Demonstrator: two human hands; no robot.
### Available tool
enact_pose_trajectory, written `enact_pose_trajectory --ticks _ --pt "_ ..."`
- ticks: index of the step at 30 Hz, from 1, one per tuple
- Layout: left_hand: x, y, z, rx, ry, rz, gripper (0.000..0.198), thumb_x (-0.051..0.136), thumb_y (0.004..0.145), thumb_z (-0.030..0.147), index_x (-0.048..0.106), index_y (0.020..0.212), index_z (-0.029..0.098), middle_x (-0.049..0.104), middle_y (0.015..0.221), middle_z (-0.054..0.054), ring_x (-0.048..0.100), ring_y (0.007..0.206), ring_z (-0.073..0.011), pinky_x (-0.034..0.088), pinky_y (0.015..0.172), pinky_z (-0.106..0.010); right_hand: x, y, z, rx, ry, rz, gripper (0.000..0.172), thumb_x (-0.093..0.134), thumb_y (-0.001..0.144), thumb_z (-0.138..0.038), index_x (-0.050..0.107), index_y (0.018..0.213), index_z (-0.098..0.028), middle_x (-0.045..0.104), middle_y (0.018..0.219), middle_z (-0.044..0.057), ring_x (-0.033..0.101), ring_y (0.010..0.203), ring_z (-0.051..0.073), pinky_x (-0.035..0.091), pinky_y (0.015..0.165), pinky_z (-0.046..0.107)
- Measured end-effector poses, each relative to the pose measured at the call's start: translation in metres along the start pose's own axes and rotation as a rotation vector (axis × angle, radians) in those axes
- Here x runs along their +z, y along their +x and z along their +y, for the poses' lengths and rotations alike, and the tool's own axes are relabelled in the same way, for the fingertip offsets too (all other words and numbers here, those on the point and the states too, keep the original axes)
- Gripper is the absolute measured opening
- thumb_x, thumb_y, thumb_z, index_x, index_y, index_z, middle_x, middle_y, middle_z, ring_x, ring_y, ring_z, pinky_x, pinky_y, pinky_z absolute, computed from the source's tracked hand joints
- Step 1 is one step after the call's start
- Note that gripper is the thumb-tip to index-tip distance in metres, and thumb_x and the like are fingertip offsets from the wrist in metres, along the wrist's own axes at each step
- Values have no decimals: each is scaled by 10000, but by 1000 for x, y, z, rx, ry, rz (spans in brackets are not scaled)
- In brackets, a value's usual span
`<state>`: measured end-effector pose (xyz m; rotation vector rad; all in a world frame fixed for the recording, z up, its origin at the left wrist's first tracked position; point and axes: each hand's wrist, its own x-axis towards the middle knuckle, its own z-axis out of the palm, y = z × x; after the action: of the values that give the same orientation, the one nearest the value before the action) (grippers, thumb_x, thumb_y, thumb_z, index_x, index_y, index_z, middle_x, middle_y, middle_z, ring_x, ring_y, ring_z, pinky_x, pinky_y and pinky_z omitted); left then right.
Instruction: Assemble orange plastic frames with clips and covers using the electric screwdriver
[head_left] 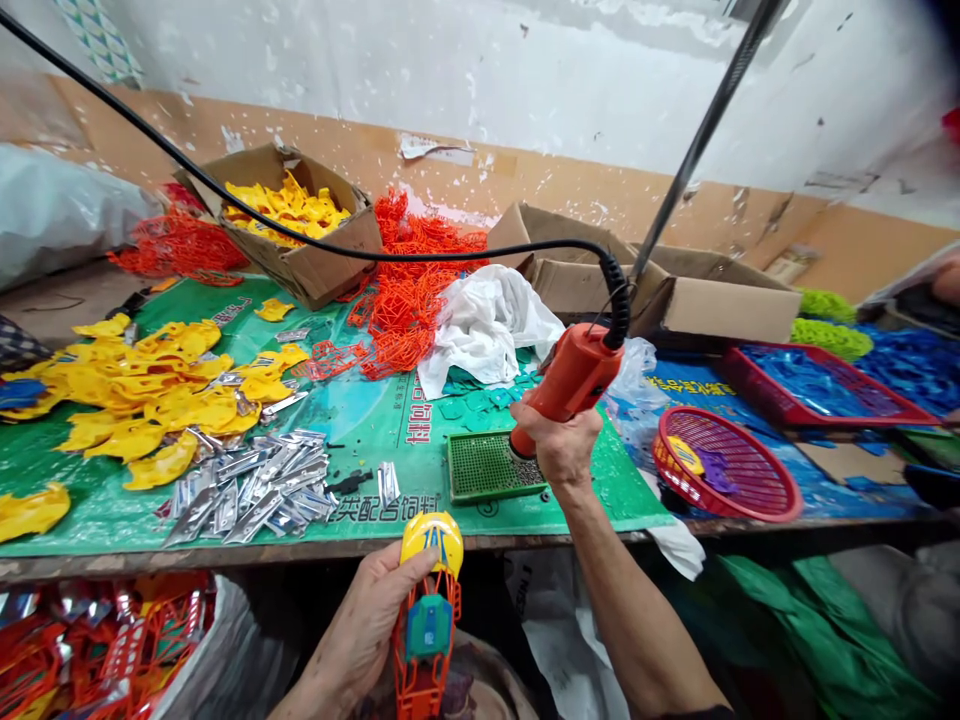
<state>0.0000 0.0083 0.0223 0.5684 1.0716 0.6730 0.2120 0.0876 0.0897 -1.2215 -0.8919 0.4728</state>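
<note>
My left hand (365, 610) is closed on a plastic toy assembly (427, 625), held in front of the table's edge. It has an orange lattice frame, a green block in the middle and a round yellow end under my thumb. In my right hand (562, 445) is an orange electric screwdriver (574, 370), fingers wrapped round its body. Its lower end points down into a small green basket (484, 468), over what look like small screws. The bit itself is hidden. A black cable (480, 255) runs from the screwdriver's top to the left.
Yellow parts (165, 385) and silvery metal strips (262, 485) lie heaped at left. Behind are orange frames (405, 300), a white cloth (487, 325) and cardboard boxes (720, 305). A red basket (727, 465) stands at right. Below left, a sack (232, 640) holds mixed parts.
</note>
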Motion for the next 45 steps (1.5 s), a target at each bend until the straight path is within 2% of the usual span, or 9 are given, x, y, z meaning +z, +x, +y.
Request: enact_pose_trajectory --ticks 10,22,26,30,33,36,40,45 --pt "7 -4 8 5 -59 10 396 853 629 421 760 874 124 674 625 -11 526 488 -85 461 461 -182 2 -1 1 5 15 12 210 769 544 -234 589 646 -199 585 563 -54 525 504 134 468 553 307" --pt "12 -5 10 43 -54 53 431 879 570 443 744 814 113 666 602 -7 517 464 -76 451 442 -173 1 2 -11 9 129 14 181 784 552 -224 636 638 -166 604 584 -32 546 517 139 464 543 309" --pt "13 -5 11 47 -97 35 406 866 591 438 746 806 115 685 621 -23 546 484 -94 462 463 -190 1 0 -22 26 218 -29 166 789 558 -202 651 639 -158 617 609 -22 554 521 137 461 546 309" --pt "12 -5 10 67 -176 12 372 866 605 391 763 817 103 711 684 -43 576 546 -105 477 513 -195 2 -10 -43 80 395 -152 117 752 586 -150 636 601 -158 616 587 -13 570 507 145 466 542 317" --pt "10 -4 8 84 -218 -6 330 859 627 362 765 806 101 706 672 -35 570 547 -99 470 513 -189 5 -22 -57 129 504 -227 124 722 605 -135 648 695 -176 621 597 -21 586 524 152 482 555 323" --pt "8 -4 6 92 -232 -29 316 846 656 353 765 827 99 708 678 -34 562 536 -92 462 506 -185 9 -35 -66 181 575 -288 259 697 614 -133 656 861 -204 631 612 -30 585 531 153 490 562 326" --pt "7 -5 6 105 -253 -42 314 836 678 349 763 855 100 727 729 -44 576 551 -97 479 525 -195 12 -49 -67 235 613 -335 374 683 618 -136 639 978 -224 635 620 -33 580 542 148 490 563 316" --pt "8 -5 6 101 -281 -33 325 847 663 342 764 871 106 742 751 -52 609 606 -115 490 559 -196 10 -55 -62 248 630 -348 410 679 629 -137 622 1023 -234 639 638 -37 583 556 144 491 581 317"
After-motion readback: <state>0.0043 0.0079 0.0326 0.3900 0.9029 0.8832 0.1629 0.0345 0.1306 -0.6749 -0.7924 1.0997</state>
